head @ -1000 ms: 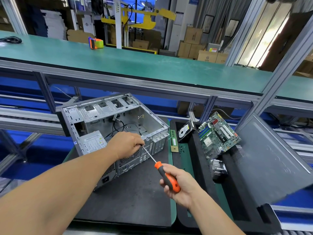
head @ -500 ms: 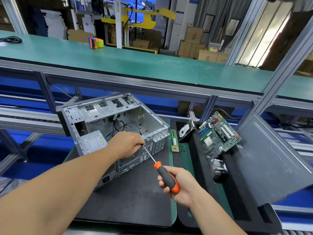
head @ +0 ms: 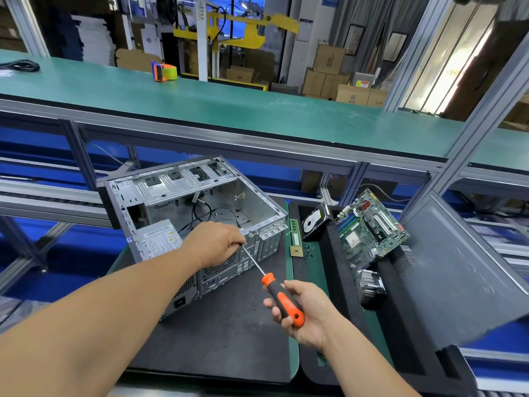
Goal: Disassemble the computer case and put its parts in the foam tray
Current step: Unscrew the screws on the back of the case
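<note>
On the dark mat ahead, the head view shows the computer case lying open-side up. The left hand is curled over its rear edge. The right hand grips the screwdriver, whose shaft slants up-left to the rear panel just beside the left hand. The foam tray sits to the right.

We see the open computer case lying on a dark mat on the counter. Our left hand rests curled on the case's rear edge, at the screwdriver's tip. Our right hand wraps the orange-and-black screwdriver handle. Along the counter's right edge, the foam tray holds a hard drive, a motherboard, a heatsink and a side panel.
</note>
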